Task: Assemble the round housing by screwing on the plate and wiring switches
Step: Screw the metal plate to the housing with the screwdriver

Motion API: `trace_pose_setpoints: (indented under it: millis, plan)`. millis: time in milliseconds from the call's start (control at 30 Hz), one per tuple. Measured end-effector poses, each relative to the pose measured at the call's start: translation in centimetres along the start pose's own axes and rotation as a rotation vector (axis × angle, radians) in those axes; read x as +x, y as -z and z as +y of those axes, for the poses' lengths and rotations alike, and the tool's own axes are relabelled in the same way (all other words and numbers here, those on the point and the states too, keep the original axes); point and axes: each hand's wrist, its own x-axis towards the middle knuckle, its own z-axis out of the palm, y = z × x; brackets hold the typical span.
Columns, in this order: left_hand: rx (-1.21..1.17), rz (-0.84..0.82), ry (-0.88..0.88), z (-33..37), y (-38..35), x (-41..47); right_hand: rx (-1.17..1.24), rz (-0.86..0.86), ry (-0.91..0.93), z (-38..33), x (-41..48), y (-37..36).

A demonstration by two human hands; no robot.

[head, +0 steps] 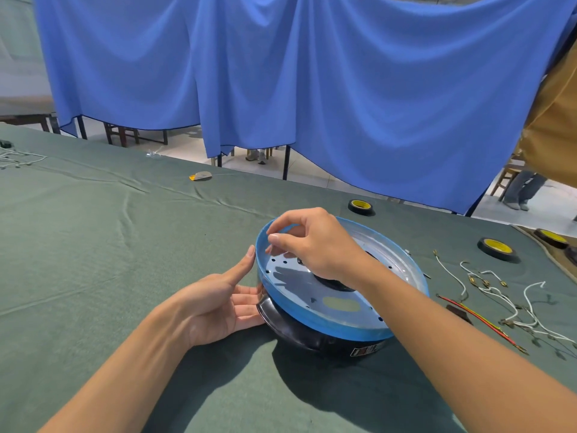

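A round housing (324,320) with a blue rim and black underside lies on the green cloth at centre. A shiny metal plate (331,295) with small holes sits inside it, around a black centre part. My left hand (218,304) rests against the housing's left side, fingers straight, thumb touching the blue rim. My right hand (315,245) hovers over the plate's far left part with thumb and fingertips pinched together; whether they hold something small I cannot tell. White wires (505,295) with brass terminals and a red wire (477,320) lie to the right.
Three rolls of black tape (361,207) (497,247) (552,237) lie at the back right. A small yellow-grey object (200,176) sits near the table's far edge, and white cords (18,157) at far left. A blue curtain hangs behind. A person's legs (521,189) stand beyond the table.
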Motion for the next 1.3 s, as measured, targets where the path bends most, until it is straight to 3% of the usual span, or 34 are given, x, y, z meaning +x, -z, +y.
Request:
trace_pose_setpoints:
  millis: [333, 500, 833, 1067, 1300]
  plan:
    - [0.031, 0.044, -0.014, 0.0, -0.1, 0.1, -0.311, -0.106, 0.115, 0.0, 0.5, -0.3]
    - [0.037, 0.042, -0.025, -0.1, -0.2, 0.0, -0.356, -0.147, 0.118, -0.2, 0.4, -0.2]
    - [0.06, 0.088, -0.048, -0.2, -0.4, -0.1, -0.179, -0.192, -0.204, -2.2, -0.1, -1.2]
    - [0.048, 0.095, -0.045, -0.1, -0.6, -0.3, -0.29, -0.232, -0.186, -3.4, 0.0, -0.9]
    - [0.032, 0.12, -0.037, -0.3, -0.6, -0.3, -0.038, -0.184, -0.298, -2.7, 1.0, 0.6]
